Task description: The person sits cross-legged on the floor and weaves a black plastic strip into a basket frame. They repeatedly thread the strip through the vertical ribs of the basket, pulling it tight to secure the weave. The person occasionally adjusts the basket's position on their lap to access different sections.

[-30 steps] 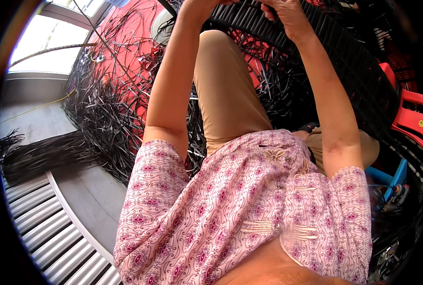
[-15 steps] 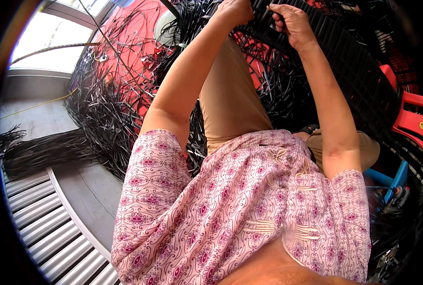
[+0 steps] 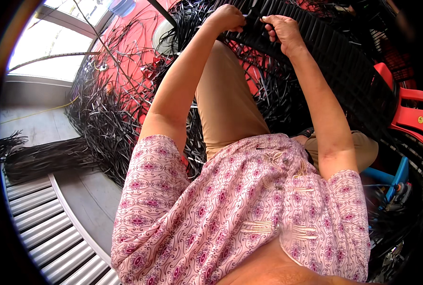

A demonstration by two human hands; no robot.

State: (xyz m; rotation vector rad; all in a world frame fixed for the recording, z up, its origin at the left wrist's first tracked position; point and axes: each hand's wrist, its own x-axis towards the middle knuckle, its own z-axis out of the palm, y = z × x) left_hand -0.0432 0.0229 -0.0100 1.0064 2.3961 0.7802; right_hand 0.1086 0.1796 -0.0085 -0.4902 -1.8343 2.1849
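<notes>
Both my arms reach forward to a dark woven panel (image 3: 316,35) of black strips at the top of the view. My left hand (image 3: 226,19) is closed at the panel's near left edge, its fingers curled; what lies in them is mostly hidden. To its right, my right hand (image 3: 283,32) pinches a thin black strip between thumb and forefinger, the other fingers bent. A small gap separates the hands, and a narrow strip shows there against the black weave.
Loose black strips (image 3: 102,114) lie heaped over a red floor covering (image 3: 130,52) at left. A tied strip bundle (image 3: 45,159) lies near white slats (image 3: 54,232). A red plastic seat (image 3: 413,116) and a blue frame (image 3: 399,178) stand at right; a clear blue jug (image 3: 122,6) is at far left.
My left hand has shifted slightly left and down, its fingers now showing. My right hand has moved a little left and down, still pinching. The whole view has shifted slightly.
</notes>
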